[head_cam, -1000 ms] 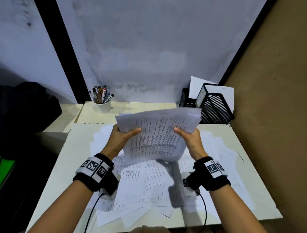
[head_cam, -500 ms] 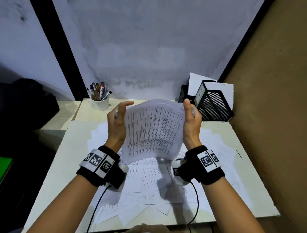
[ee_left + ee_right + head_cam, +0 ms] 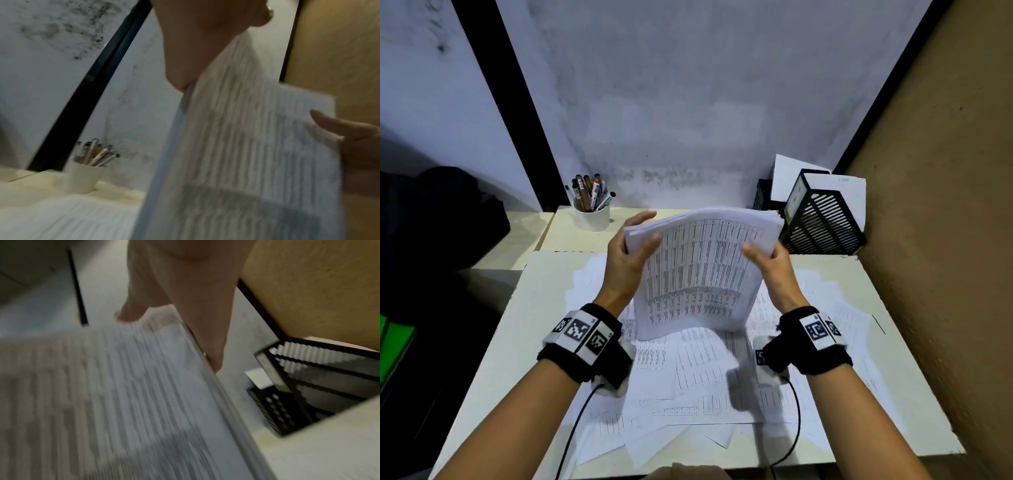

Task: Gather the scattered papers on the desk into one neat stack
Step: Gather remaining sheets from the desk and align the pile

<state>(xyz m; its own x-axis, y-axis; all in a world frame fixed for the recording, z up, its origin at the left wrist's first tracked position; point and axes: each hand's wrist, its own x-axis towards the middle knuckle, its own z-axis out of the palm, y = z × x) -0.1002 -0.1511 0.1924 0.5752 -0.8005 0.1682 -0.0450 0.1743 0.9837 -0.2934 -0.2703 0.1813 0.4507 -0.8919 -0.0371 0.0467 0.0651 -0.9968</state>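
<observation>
Both hands hold a stack of printed papers (image 3: 702, 270) up on end above the middle of the desk (image 3: 493, 346), its lower edge just over the loose sheets (image 3: 688, 387) still spread across the top. The left hand (image 3: 625, 265) grips the stack's upper left corner, thumb on the printed face and fingers curled behind. The right hand (image 3: 774, 265) holds the right edge, thumb laid on the front. A white cup of pens (image 3: 590, 209) stands at the far left corner, and black mesh file holders (image 3: 822, 222) with paper in them fill the far right corner.
</observation>
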